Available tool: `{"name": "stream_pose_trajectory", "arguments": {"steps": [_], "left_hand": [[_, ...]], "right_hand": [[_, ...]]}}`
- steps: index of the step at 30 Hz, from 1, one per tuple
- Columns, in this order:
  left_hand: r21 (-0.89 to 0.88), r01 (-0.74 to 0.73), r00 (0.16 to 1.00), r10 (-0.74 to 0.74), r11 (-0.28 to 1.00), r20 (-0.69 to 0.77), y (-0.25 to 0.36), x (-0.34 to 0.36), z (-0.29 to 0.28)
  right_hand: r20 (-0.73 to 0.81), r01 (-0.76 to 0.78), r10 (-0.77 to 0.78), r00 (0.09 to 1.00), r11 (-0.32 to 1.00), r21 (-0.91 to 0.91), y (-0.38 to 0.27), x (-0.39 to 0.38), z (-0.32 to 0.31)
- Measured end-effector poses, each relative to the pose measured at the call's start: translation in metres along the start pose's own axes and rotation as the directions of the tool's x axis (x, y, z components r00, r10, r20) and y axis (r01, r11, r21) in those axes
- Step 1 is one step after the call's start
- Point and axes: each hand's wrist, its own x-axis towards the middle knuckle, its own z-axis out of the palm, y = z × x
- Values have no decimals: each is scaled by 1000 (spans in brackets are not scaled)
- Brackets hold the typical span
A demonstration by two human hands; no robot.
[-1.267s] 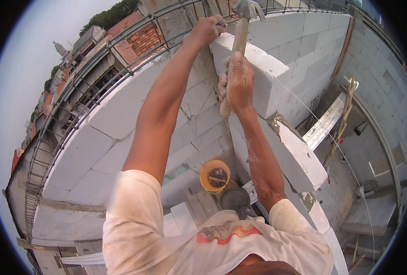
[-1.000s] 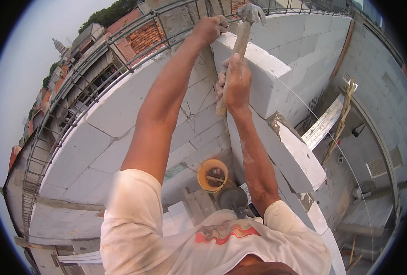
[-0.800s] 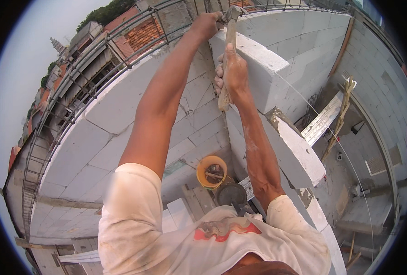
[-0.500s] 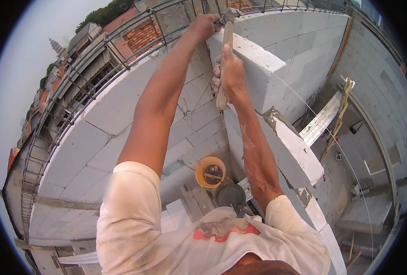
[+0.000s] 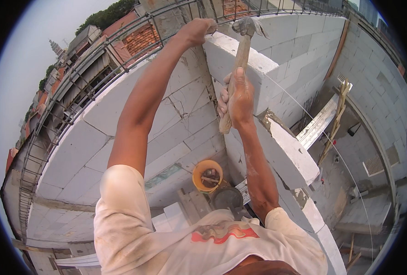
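My right hand (image 5: 240, 98) is wrapped round the wooden handle of a claw hammer (image 5: 243, 50), its metal head pointing away from me. The head hangs over the far part of a white lightweight block (image 5: 265, 66) on top of the wall, to the right of my left hand. My left hand (image 5: 198, 32) is closed at the block's far end, beside the grey concrete column (image 5: 173, 17). Whatever its fingers pinch is hidden or too small to name. A thin string line (image 5: 299, 101) runs from the block toward the lower right.
Steel rebar (image 5: 114, 39) runs along the left wall top. Below stand a yellow bucket (image 5: 207, 176) with tools in it and a dark round tub (image 5: 227, 198). More white blocks (image 5: 295, 151) step down the right wall, with a drop beyond.
The hammer has drawn back toward me and away from my left hand, its head now apart from it. My left hand has shifted slightly left and stays closed by the block's end.
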Motion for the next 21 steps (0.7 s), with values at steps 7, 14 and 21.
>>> {"name": "stream_pose_trajectory", "arguments": {"steps": [7, 14, 21], "left_hand": [[284, -69, 997, 77, 956, -18, 23, -28, -15], [338, -56, 987, 103, 940, -124, -3, -29, 2], [393, -85, 969, 168, 916, -182, -10, -31, 11]], "right_hand": [[7, -10, 9, 1000, 999, 47, 7, -4, -5], [39, -31, 33, 999, 999, -42, 18, 0, -7], [28, 5, -4, 1000, 998, -55, 18, 20, 3]]}}
